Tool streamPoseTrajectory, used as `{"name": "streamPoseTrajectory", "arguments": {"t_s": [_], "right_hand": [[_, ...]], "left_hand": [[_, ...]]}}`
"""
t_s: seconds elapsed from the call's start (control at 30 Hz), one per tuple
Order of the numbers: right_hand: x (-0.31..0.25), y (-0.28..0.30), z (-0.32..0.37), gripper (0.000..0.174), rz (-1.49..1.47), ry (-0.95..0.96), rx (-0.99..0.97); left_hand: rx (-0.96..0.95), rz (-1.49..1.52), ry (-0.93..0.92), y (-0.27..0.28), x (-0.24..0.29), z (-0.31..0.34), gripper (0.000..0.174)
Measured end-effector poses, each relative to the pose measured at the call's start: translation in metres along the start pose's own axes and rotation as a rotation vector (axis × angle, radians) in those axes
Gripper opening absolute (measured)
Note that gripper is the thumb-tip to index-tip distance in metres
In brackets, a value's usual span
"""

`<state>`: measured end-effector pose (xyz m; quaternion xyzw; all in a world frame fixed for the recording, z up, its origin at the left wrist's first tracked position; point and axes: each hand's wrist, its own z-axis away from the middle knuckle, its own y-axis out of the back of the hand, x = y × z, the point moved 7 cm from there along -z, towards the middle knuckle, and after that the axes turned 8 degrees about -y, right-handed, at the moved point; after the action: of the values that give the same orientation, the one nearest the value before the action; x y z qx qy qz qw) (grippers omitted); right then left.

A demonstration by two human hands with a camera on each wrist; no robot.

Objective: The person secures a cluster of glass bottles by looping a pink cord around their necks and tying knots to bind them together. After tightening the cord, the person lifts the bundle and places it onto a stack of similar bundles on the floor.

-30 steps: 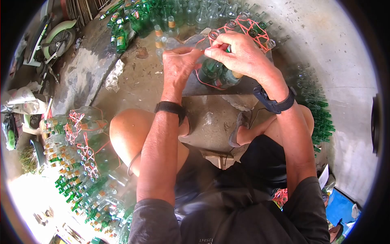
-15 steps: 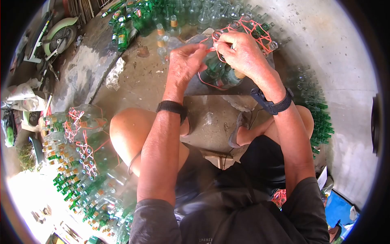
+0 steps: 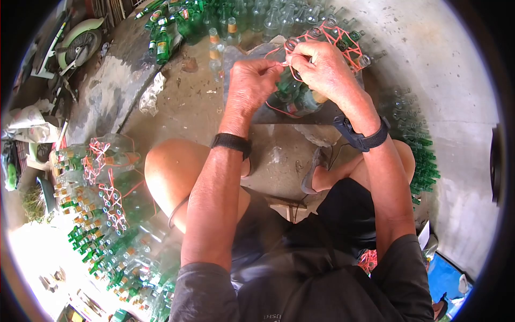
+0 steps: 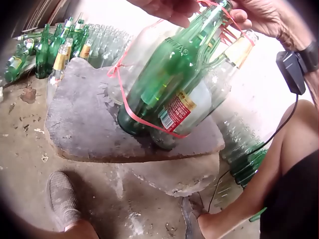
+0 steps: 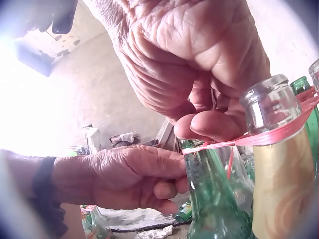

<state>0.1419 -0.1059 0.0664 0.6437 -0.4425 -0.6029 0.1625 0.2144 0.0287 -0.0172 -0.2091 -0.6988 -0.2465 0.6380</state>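
Note:
A bundle of glass bottles stands on a stone slab [image 4: 79,114], with a green bottle [image 4: 159,74] at its front. Pink plastic twine [image 5: 271,137] runs round the bottle necks, and another loop circles the bundle low down. My left hand [image 3: 248,88] pinches a twine end between thumb and forefinger, left of the necks. Close beside it, my right hand [image 3: 324,67] pinches the twine with curled fingertips over the neck of the green bottle. A clear bottle with a gold neck label [image 5: 281,184] stands right by those fingers.
Rows of clear bottles [image 3: 273,21] line the back, and green ones [image 3: 424,166] run along the right wall. Many bottles [image 3: 107,241] crowd the left side, some with twine netting [image 3: 110,204]. A wheeled vehicle [image 3: 80,45] stands far left.
My left hand has shifted slightly right and stays close to my right hand, still pinching the twine. The right hand has barely moved, and the bundle stays on the slab.

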Motion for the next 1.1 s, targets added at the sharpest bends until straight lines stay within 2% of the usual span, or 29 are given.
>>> {"name": "streamPoseTrajectory", "arguments": {"t_s": [0.13, 0.23, 0.3, 0.4, 0.5, 0.6, 0.73, 0.9, 1.1], "right_hand": [[0.003, 0.001, -0.002, 0.019, -0.054, -0.093, -0.030], [-0.001, 0.000, -0.004, 0.021, 0.042, -0.128, -0.100], [0.001, -0.002, -0.001, 0.025, -0.073, -0.281, -0.155], [0.005, -0.004, -0.002, 0.028, -0.131, -0.321, -0.182], [0.006, -0.005, -0.003, 0.029, -0.129, -0.317, -0.209], [0.000, -0.001, -0.002, 0.029, -0.123, -0.316, -0.161], [-0.002, 0.000, 0.000, 0.027, -0.109, -0.292, -0.146], [0.001, 0.003, 0.006, 0.025, -0.187, -0.422, -0.169], [0.005, 0.003, 0.005, 0.025, -0.203, -0.424, -0.208]], "left_hand": [[0.047, -0.074, -0.015, 0.002, -0.003, 0.001, 0.019], [0.066, -0.103, -0.026, 0.003, -0.002, 0.004, 0.018], [0.074, -0.095, -0.018, 0.004, 0.000, 0.007, 0.017], [0.078, -0.071, -0.012, 0.006, 0.005, 0.011, 0.017], [0.069, -0.130, -0.017, 0.005, 0.010, 0.013, 0.019], [0.076, -0.041, 0.045, 0.002, 0.006, 0.014, 0.022], [0.078, -0.114, -0.006, 0.000, 0.006, 0.009, 0.023], [0.040, -0.140, -0.054, -0.005, 0.007, 0.004, 0.022], [0.056, -0.108, -0.149, -0.007, 0.011, 0.005, 0.021]]}}
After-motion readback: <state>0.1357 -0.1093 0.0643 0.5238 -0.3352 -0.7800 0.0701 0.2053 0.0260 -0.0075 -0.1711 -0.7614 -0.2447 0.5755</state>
